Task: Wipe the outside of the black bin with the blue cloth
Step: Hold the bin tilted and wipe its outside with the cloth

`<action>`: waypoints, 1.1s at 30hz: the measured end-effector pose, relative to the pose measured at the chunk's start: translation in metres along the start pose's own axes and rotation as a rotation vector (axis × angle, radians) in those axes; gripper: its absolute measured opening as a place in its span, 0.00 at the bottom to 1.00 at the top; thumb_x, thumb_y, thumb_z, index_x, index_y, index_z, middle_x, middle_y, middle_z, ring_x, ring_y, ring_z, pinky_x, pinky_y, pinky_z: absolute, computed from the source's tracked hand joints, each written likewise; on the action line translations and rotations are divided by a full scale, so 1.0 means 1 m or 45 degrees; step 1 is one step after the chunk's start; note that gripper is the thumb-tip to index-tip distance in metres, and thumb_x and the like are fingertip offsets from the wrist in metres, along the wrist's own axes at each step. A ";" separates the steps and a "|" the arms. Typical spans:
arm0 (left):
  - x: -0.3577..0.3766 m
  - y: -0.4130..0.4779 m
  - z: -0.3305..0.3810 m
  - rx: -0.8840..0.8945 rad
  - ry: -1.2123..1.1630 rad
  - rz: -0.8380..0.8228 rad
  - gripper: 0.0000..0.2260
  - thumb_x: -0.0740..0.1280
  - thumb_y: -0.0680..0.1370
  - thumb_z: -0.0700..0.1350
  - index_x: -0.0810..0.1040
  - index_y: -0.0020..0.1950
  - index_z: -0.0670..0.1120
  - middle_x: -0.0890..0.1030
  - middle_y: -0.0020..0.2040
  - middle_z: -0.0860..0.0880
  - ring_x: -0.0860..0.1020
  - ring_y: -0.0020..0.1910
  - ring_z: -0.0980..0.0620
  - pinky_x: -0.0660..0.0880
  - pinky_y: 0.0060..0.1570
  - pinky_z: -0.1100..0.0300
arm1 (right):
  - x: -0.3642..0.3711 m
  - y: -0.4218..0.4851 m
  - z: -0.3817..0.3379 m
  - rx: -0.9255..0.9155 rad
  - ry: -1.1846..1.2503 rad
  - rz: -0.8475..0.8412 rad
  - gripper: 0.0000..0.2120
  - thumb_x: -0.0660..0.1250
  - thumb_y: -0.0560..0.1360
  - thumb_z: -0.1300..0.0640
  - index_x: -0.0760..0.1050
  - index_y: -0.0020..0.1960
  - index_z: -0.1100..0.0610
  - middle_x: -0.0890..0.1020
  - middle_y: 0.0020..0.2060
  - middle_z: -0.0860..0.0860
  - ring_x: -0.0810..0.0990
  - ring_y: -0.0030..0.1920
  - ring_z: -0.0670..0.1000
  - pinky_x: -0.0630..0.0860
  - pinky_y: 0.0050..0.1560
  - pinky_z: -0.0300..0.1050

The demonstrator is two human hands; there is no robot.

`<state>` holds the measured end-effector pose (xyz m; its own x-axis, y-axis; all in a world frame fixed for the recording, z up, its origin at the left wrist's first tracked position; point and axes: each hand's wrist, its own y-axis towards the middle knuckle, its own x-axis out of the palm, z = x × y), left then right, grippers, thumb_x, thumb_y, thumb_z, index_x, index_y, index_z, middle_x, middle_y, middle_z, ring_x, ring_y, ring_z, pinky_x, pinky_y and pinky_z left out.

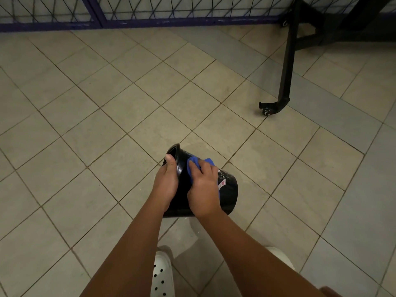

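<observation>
The small black bin (228,189) is tipped on its side above the tiled floor, its open rim pointing up and to the left. A pink-and-white label shows on its wall. My left hand (166,179) grips the rim, thumb lying over the edge. My right hand (203,185) holds the blue cloth (192,162) bunched under its fingers and presses it against the bin's outer wall near the rim. Most of the cloth is hidden beneath that hand.
Beige floor tiles (107,125) spread all around. A black metal frame leg with a caster (267,110) stands at the upper right. A purple-framed wire fence (150,20) runs along the far edge. My white perforated shoes (162,273) are below the bin.
</observation>
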<state>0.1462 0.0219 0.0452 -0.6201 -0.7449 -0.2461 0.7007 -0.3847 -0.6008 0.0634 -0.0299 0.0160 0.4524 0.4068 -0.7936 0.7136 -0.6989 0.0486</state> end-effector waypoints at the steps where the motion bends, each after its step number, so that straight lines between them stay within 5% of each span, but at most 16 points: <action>1: 0.001 -0.001 0.000 0.008 -0.003 0.006 0.30 0.45 0.81 0.65 0.80 0.59 0.49 0.83 0.51 0.47 0.81 0.51 0.49 0.76 0.48 0.55 | 0.000 -0.006 -0.003 -0.036 0.003 -0.015 0.28 0.66 0.66 0.71 0.70 0.66 0.62 0.74 0.59 0.60 0.69 0.60 0.61 0.69 0.63 0.57; 6: -0.002 -0.002 -0.003 0.067 -0.055 0.033 0.23 0.49 0.83 0.59 0.80 0.60 0.49 0.83 0.52 0.48 0.81 0.52 0.51 0.76 0.51 0.56 | 0.001 0.008 -0.008 -0.195 -0.008 -0.075 0.28 0.66 0.67 0.70 0.70 0.67 0.59 0.73 0.62 0.59 0.68 0.63 0.60 0.65 0.66 0.57; 12: 0.005 0.002 0.000 0.129 0.074 0.058 0.23 0.50 0.82 0.59 0.80 0.59 0.50 0.83 0.52 0.49 0.80 0.53 0.49 0.76 0.58 0.49 | -0.001 -0.006 0.010 0.063 0.022 0.002 0.32 0.67 0.64 0.74 0.70 0.67 0.61 0.74 0.61 0.61 0.69 0.63 0.63 0.67 0.65 0.59; 18: 0.004 0.001 0.002 0.144 0.109 0.116 0.22 0.50 0.83 0.58 0.80 0.54 0.50 0.83 0.49 0.49 0.80 0.52 0.50 0.76 0.57 0.50 | 0.004 -0.006 0.012 -0.153 0.056 -0.059 0.31 0.68 0.65 0.72 0.70 0.67 0.60 0.74 0.61 0.59 0.69 0.63 0.60 0.66 0.66 0.56; 23: 0.007 -0.001 0.004 0.159 0.180 0.146 0.24 0.48 0.82 0.60 0.78 0.61 0.49 0.81 0.53 0.47 0.78 0.55 0.48 0.74 0.59 0.48 | -0.001 -0.011 0.021 0.182 0.036 -0.048 0.34 0.65 0.70 0.71 0.61 0.73 0.56 0.64 0.68 0.57 0.59 0.69 0.56 0.55 0.71 0.47; 33: 0.005 -0.001 0.002 0.130 0.178 0.192 0.23 0.48 0.83 0.59 0.78 0.61 0.49 0.80 0.53 0.47 0.78 0.54 0.47 0.74 0.59 0.47 | -0.002 0.009 0.027 -0.019 -0.021 -0.129 0.32 0.66 0.68 0.71 0.65 0.70 0.59 0.70 0.64 0.60 0.65 0.65 0.61 0.62 0.69 0.56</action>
<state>0.1433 0.0174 0.0462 -0.5436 -0.7180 -0.4348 0.8169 -0.3333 -0.4708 0.0539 -0.0528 0.0017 0.3685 0.4651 -0.8049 0.7634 -0.6454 -0.0235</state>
